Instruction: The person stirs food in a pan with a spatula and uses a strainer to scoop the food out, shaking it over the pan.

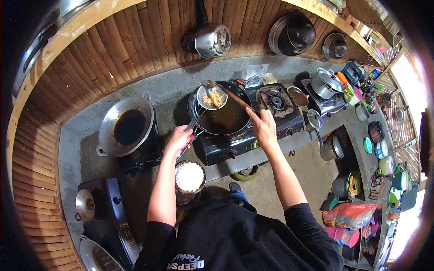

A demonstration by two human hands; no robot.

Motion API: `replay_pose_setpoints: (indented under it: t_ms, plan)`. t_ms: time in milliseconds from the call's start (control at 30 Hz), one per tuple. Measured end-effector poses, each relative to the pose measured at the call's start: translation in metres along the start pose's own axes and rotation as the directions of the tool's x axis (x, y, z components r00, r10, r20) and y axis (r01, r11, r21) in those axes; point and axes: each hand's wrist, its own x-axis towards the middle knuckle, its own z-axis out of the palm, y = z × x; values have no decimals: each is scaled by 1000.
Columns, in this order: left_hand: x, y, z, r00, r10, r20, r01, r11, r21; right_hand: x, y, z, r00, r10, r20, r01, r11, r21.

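Over a dark frying pan (226,123) with brown oil in it, my left hand (179,140) grips the handle of a metal strainer (211,98). Golden fried bits (214,98) lie in the strainer. My right hand (263,126) is closed on the wooden handle of a ladle (237,98), whose metal head is at the strainer's far rim. The pan rests on a black gas stove (217,151). Below my left hand is a bowl of white food (190,176), perhaps rice or flour.
A large wok (108,128) with dark liquid is on the left. To the right are a bare burner (276,100), a small pan (298,96) and a lidded pot (326,83). Pans hang on the bamboo wall (135,40). Shelves with dishes line the far right.
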Motion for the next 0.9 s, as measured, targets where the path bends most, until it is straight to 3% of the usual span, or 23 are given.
replay_pose_setpoints:
  t_ms: [467,567,700,900]
  plan:
    - [-2,1,5,1000,-7,-11,7,1000,9,-10,-3,5,995,86,-57,-84,995,47]
    - [1,-5,2,1000,10,-15,-10,1000,-23,-11,-6,0,982,170,-86,-164,983,78]
    - [2,-3,-4,997,46,-63,-46,999,-2,-19,0,0,906,402,-134,-381,911,159]
    - [-11,22,-10,992,72,-107,-74,997,-16,-48,11,-2,810,567,-152,-525,815,244]
